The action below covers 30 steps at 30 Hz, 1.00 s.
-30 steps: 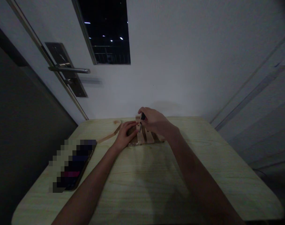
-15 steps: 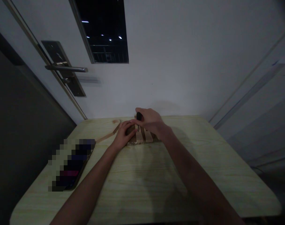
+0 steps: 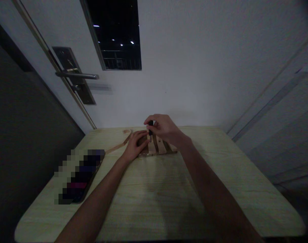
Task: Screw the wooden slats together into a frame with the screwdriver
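Observation:
My right hand [image 3: 164, 128] is closed around the black handle of a small screwdriver [image 3: 151, 123]. The tool stands nearly upright, its metal shaft pointing down at a light wooden strip. That strip belongs to a flat brown piece [image 3: 144, 153] with several pale wooden strips [image 3: 162, 146] across it. My left hand [image 3: 134, 145] lies on the left part of this piece, thumb and fingers apart, the thumb close to the screwdriver's tip. Whether the tip sits in a screw is too small to tell.
On the left of the pale wood-grain table [image 3: 149, 195] lies a phone [image 3: 92, 179], partly pixelated. A thin light wooden piece [image 3: 117, 146] with a curled end lies behind it. The white door [image 3: 194, 67] with a metal handle [image 3: 79, 76] rises at the table's far edge.
My right fingers have loosened and shifted on the screwdriver handle, showing more of it and the strips. My left hand stays on the piece. The whole view has shifted slightly.

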Motion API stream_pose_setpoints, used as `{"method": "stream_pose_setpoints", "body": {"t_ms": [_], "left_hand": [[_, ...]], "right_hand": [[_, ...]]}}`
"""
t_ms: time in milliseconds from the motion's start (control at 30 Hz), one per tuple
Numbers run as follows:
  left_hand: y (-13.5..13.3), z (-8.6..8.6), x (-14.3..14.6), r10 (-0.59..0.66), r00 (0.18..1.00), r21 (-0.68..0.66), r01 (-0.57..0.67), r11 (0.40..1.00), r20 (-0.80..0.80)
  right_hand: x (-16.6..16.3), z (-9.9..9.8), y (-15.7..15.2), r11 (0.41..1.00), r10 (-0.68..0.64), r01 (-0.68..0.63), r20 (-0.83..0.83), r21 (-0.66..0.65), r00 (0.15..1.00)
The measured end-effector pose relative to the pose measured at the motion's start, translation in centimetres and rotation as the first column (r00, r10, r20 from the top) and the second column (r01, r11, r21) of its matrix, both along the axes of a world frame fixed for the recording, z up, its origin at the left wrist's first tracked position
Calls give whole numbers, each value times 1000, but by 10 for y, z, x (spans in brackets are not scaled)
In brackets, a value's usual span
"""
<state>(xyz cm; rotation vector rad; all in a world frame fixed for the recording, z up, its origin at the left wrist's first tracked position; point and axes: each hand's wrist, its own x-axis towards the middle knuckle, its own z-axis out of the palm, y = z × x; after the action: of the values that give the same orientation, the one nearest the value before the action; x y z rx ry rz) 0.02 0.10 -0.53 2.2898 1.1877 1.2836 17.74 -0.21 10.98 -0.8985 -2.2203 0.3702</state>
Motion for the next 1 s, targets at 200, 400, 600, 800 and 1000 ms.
{"method": "stream_pose_setpoints", "body": {"t_ms": [200,400,600,800,1000], "left_hand": [[0,-1,0,-4,1000,6,5,1000,-5],[-2,0,0,25,1000,11,-25,1000,-17],[-2,2,0,34,999,-7,-34,999,-38],[-5,8,0,-22,1000,-52,22,998,5],[-5,5,0,-37,999,-75,38,996,11]], "right_hand": [[5,-1,0,998,51,-54,-72,-40,996],[1,-2,1,994,-96,96,-3,-43,995],[-2,-15,8,971,-161,199,253,-133,954],[9,-15,15,981,-141,140,1,-135,990],[29,-32,16,967,-71,-8,-297,-256,952]]}}
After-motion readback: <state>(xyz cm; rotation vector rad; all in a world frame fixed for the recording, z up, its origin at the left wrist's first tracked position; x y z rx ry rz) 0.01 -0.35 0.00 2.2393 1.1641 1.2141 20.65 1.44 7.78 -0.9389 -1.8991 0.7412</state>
